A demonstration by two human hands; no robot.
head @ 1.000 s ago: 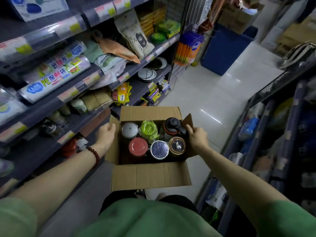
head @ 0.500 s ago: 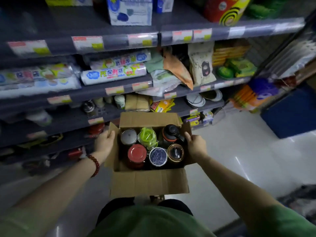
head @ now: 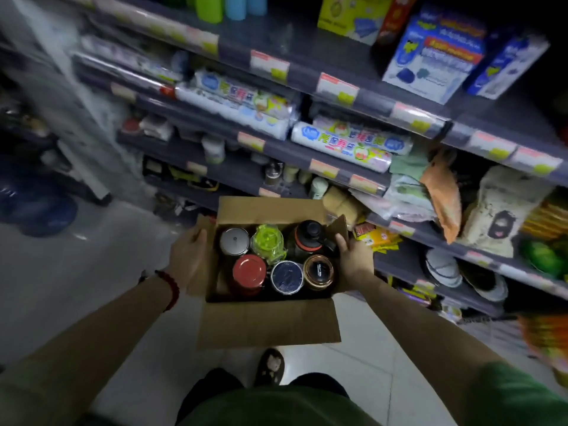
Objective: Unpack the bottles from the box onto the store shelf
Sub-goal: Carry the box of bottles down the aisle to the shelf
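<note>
Nearest to me, my left hand (head: 188,260) grips the left wall of the cardboard box (head: 267,322), thumb hooked over the rim and fingers wrapped down the outside; a red bead bracelet (head: 172,290) sits on that wrist. My right hand (head: 353,260) clamps the right wall the same way, thumb inside the rim beside a folded side flap. The box hangs between the two hands above the pale floor, its near flap drooping toward me, its far flap standing up.

Between my hands six bottles stand upright in two rows. Next to the left hand are the red-lidded bottle (head: 249,269) and, beyond it, the silver-lidded bottle (head: 234,241). In the middle stand the dark blue-lidded bottle (head: 287,276) and the green-capped bottle (head: 266,241). By the right hand are the gold-rimmed bottle (head: 318,269) and the black-topped bottle (head: 309,236).

Beyond both hands runs the store shelf (head: 310,169), its tiers crowded with wrap rolls (head: 344,146) and packets.
</note>
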